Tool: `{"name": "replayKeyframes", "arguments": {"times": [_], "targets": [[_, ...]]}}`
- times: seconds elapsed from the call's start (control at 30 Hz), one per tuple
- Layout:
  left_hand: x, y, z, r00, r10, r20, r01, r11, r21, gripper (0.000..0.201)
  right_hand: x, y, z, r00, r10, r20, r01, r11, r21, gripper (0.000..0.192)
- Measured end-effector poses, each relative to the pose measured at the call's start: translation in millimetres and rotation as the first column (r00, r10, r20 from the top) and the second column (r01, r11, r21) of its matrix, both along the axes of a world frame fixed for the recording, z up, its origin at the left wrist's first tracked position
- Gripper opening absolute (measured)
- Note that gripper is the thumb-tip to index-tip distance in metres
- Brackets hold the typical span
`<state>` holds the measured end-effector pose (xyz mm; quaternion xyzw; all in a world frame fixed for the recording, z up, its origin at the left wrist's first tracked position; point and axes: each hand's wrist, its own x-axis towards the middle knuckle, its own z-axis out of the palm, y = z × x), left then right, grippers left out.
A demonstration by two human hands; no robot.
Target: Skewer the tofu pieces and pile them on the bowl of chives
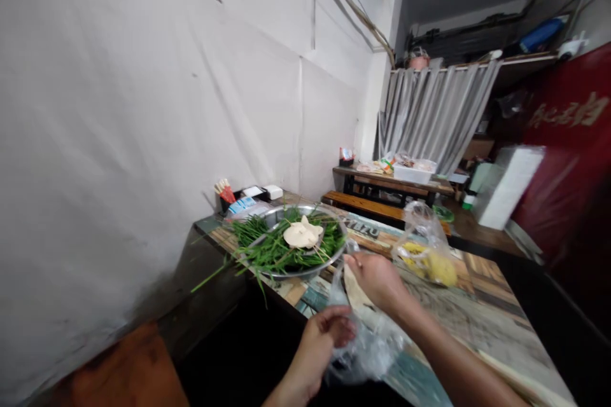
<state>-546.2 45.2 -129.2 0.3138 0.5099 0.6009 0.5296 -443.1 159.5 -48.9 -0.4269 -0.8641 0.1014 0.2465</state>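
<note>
Right of the metal bowl (pixel 291 275), a pale sheet (pixel 354 290) is hanging clamped in the right hand's (pixel 379 280) fingertips, its long axis running down and away from the bowl, beside a clear bag (pixel 367 346). The left hand (pixel 322 340) is curling by that bag, its grip unclear. The bowl is holding greens (pixel 272 254) and pale pieces (pixel 301 234); stalks are jutting over its rim. Farther right, another bag (pixel 424 257) is containing yellow food (pixel 442 268).
</note>
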Motion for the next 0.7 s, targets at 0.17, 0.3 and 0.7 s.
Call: {"name": "replayKeyframes", "arguments": {"times": [0.17,0.3,0.7], "targets": [[-6.9,38.4,5.6,0.867,-0.085,-0.491,0.132,0.989,0.062,0.032,162.4,17.2,-58.5,0.934,-0.305,0.189,0.315,0.949,-0.028,0.033],[4.7,88.1,15.3,0.289,-0.137,-0.948,0.203,0.976,-0.079,0.024,265.3,11.1,-113.3,0.883,-0.366,0.293,0.393,0.919,-0.037,0.026],[49.5,128.8,33.1,-0.184,-0.300,-0.936,-0.041,0.954,-0.298,0.024,299.7,12.2,-138.1,0.903,-0.255,0.346,0.240,0.967,0.086,0.026]]}}
